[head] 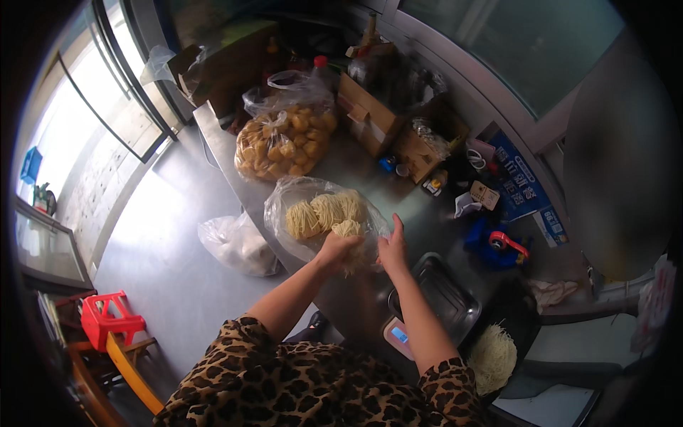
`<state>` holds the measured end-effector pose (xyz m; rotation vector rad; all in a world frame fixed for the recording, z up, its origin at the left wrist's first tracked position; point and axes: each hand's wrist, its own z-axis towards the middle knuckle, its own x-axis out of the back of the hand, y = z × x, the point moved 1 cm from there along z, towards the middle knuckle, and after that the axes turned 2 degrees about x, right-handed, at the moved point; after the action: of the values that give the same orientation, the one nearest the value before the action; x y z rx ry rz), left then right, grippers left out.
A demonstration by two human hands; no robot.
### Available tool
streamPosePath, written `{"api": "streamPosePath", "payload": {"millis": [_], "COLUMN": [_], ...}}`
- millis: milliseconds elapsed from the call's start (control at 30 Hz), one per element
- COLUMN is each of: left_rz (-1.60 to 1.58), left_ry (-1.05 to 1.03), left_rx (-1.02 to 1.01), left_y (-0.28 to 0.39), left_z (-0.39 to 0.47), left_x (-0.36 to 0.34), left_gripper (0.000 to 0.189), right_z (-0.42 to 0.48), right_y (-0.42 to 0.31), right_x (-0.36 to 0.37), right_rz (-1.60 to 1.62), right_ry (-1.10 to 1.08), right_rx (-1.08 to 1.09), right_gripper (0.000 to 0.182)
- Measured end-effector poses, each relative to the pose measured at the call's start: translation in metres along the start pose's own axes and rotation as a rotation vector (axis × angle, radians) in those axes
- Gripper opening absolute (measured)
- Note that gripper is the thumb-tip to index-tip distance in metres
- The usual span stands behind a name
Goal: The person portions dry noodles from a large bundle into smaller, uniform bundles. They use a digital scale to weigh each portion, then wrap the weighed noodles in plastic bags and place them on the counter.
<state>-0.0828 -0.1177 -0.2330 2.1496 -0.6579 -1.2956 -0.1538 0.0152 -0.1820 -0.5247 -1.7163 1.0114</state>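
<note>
A clear plastic bag (283, 213) lies spread on the metal table, with several bundles of pale noodles (328, 211) in it. My left hand (339, 248) is closed on a noodle bundle (347, 229) at the near side of the bag, and some strands hang below the fingers. With my right hand (392, 248) I pinch the bag's right edge, thumb pointing up. Near my right forearm are a metal tray (443, 293) and a kitchen scale (397, 334) with a lit display, partly hidden by the arm. More loose noodles (493, 357) lie in a black container at the lower right.
Beyond the noodle bag stands a tied bag of yellow-brown chunks (288, 141). Cardboard boxes (368, 117) line the table's back. A red tape dispenser (507, 243) lies at the right. A white plastic bag (237, 245) hangs by the table's left edge; a red stool (109, 320) is farther left.
</note>
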Motion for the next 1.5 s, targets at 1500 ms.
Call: {"api": "streamPosePath", "payload": {"millis": [1500], "left_rz": [1.167], "left_ry": [-1.167], "left_rx": [-0.557], "left_y": [-0.279], "left_z": [-0.118], "left_x": [-0.385], "left_gripper": [0.031], "right_z": [-0.364], "right_y": [0.274], "right_x": [0.341], "right_rz": [-0.47], "right_ry": [1.346], "right_rx": [-0.38], "right_gripper": [0.026]}}
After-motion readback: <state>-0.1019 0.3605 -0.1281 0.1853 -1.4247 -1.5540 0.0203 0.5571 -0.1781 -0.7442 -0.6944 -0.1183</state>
